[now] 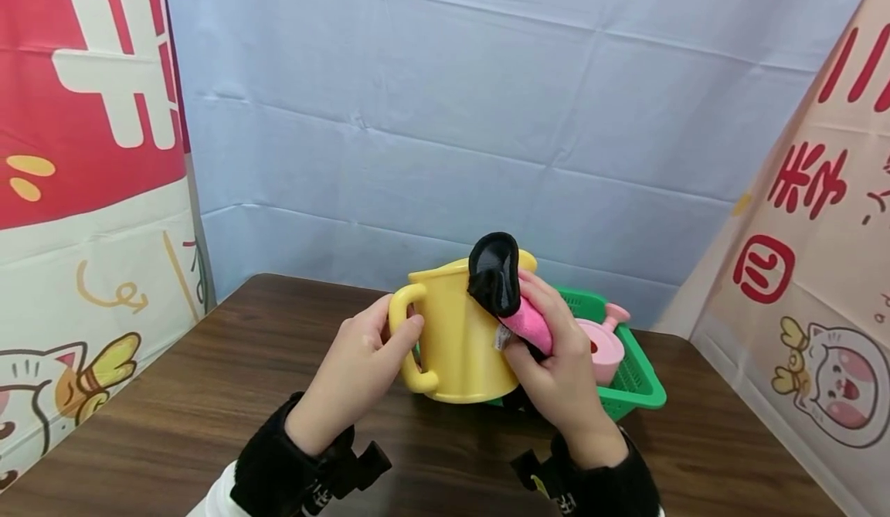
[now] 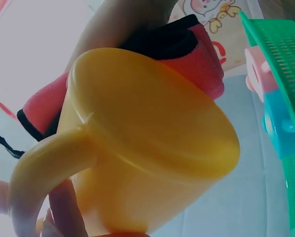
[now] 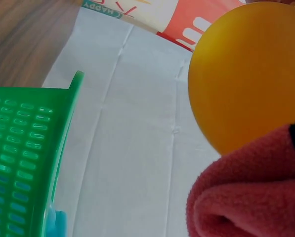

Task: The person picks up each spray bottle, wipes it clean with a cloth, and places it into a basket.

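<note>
My left hand (image 1: 361, 366) grips the handle of a yellow pitcher (image 1: 455, 339), thumb over the handle's upper part. The pitcher is tilted, its rim facing up and away. In my right hand (image 1: 566, 355) is a folded pink plush cloth (image 1: 531, 322) with black trim and a small white tag. Fingers and thumb pinch the cloth at the pitcher's right side. From the left wrist view, the cloth (image 2: 201, 64) shows behind the pitcher's rim (image 2: 226, 148). The right wrist view has the folded cloth (image 3: 246, 182) overlapping the yellow wall, with the right hand out of sight.
Behind and right of the pitcher stands a green perforated basket (image 1: 650, 395) holding a pink toy watering can (image 1: 605, 351). A blue toy (image 2: 280, 123) also shows at the basket in the left wrist view. The brown wooden table (image 1: 229, 378) is surrounded by hanging cloths.
</note>
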Action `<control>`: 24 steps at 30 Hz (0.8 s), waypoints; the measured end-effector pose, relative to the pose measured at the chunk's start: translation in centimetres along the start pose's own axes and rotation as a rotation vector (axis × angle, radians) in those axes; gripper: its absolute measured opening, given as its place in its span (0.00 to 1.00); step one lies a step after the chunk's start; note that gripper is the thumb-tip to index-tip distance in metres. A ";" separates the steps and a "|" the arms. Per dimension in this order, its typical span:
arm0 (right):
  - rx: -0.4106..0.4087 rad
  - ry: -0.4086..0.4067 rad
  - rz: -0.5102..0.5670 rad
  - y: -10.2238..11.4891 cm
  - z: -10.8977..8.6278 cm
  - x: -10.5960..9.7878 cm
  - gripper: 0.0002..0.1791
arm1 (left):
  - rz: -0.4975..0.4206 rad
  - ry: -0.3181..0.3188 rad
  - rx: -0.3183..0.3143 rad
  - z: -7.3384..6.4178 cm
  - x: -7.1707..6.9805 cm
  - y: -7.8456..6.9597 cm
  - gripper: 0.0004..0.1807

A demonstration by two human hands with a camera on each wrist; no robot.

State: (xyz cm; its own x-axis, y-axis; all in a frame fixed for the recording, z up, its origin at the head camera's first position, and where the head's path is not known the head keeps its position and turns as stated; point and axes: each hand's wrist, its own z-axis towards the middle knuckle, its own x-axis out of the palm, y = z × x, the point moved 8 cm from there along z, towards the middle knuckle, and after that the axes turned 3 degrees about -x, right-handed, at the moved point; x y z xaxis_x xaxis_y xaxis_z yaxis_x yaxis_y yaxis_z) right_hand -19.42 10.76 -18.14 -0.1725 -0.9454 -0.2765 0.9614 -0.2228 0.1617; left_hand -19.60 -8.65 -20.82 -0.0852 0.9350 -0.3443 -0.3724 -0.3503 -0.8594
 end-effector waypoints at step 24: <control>-0.012 0.178 -0.563 1.5 0.2 3.2 0.38 | -0.260 0.174 -0.031 0.5 4.1 1.5 0.13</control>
State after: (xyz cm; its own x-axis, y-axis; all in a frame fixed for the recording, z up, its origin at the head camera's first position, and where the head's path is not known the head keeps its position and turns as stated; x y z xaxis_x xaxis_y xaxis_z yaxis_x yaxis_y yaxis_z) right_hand -18.60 7.32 -18.56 -0.6195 -0.6279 -0.4712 0.7349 -0.6749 -0.0668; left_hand -20.96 -5.34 -23.28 0.1692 0.9711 -0.1686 -0.3323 -0.1049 -0.9373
